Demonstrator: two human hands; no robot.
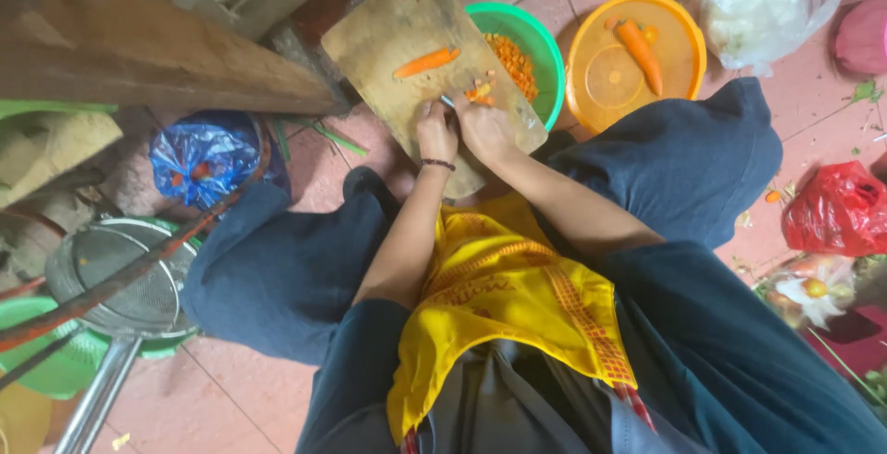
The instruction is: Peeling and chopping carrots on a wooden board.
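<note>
Wooden board (407,43): both hands at 6 o'clock, left hand (436,133) fingers curled together, right hand (482,126) fingers clamped on knife (450,101); carrot (426,62) centre.

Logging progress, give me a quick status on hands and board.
Left hand and right hand together over carrot pieces on cutting board. Whole carrot lies beyond, apart.

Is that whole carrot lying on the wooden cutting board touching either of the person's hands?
Apart. The head view shows the whole carrot lying on the cutting board, with bare wood between it and the left hand and right hand.
</note>
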